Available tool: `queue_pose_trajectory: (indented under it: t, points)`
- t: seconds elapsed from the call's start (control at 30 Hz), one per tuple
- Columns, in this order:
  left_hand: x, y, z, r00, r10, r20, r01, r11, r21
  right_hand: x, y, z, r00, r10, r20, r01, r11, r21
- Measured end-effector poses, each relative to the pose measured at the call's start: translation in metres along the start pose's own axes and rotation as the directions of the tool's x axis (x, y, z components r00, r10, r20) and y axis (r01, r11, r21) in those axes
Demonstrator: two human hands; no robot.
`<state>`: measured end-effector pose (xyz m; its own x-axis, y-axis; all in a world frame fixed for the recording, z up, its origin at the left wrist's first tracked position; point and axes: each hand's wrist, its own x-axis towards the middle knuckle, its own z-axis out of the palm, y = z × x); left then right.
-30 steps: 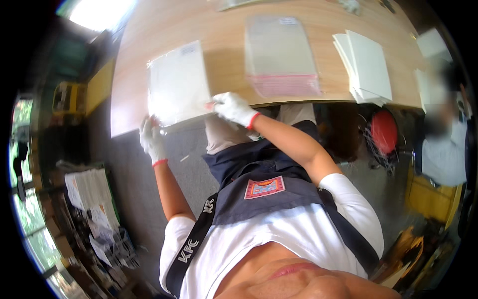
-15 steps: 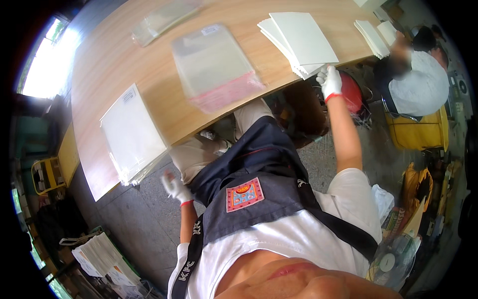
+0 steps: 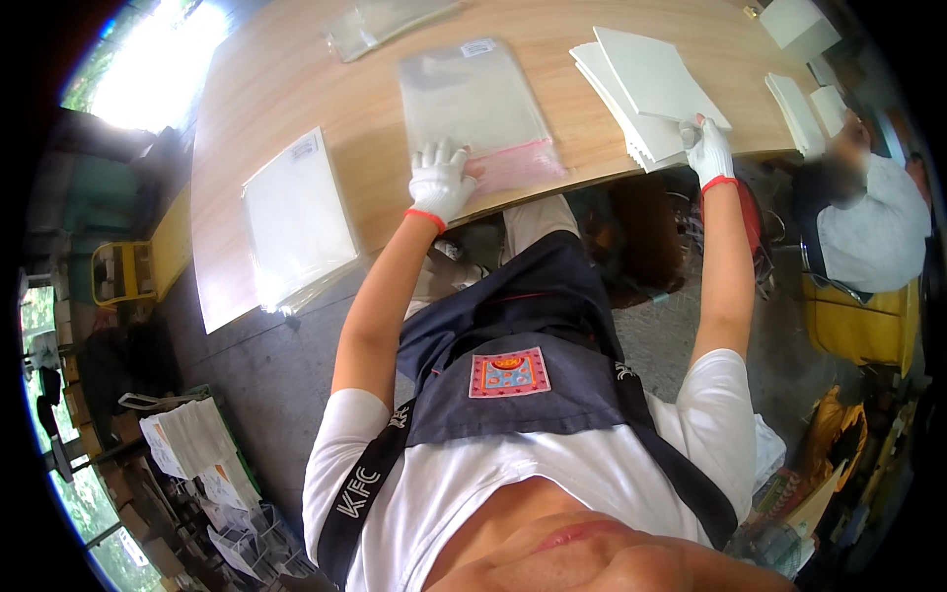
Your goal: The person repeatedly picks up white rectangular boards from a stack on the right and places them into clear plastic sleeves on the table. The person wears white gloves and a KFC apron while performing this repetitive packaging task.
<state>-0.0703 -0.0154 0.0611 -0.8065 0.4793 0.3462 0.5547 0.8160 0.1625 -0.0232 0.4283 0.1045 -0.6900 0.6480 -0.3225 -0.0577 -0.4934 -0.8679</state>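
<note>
Blown-out glare (image 3: 158,69) at upper left

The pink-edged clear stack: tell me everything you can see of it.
The clear stack looks like layered, glossy plastic sleeves, with a pink band along the near end and a small white label at the far end. It lies flat on the wooden table, near end close to the table's edge, between the white packets and the white sheets. The left hand, fingers spread, lies over its near left corner, apparently touching it.
</note>
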Motion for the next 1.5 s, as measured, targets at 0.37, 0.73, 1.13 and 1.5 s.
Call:
queue_pose_trajectory:
  t: [0.37,0.73,1.13,1.5]
  points:
    - [0.048,-0.012,-0.004,0.865,-0.296,0.406,0.282,0.955,0.097,-0.135,0.052,-0.016,0.787,0.432,0.441,-0.437,0.894,-0.096]
    - [0.017,-0.028,-0.008,0.983,-0.18,0.02,0.182,0.975,-0.131,-0.178,0.129,-0.003,0.89,0.358,0.282,-0.403,0.908,0.118]
    - [-0.02,0.04,0.024,0.689,-0.719,0.093,0.241,0.106,-0.965,-0.201,0.142,0.015,0.879,0.339,0.336,-0.407,0.9,0.155]
    - [-0.115,0.072,0.04,0.762,-0.293,0.578,0.427,-0.444,-0.788,-0.203,0.172,0.025,0.814,0.433,0.387,-0.484,0.874,0.04]
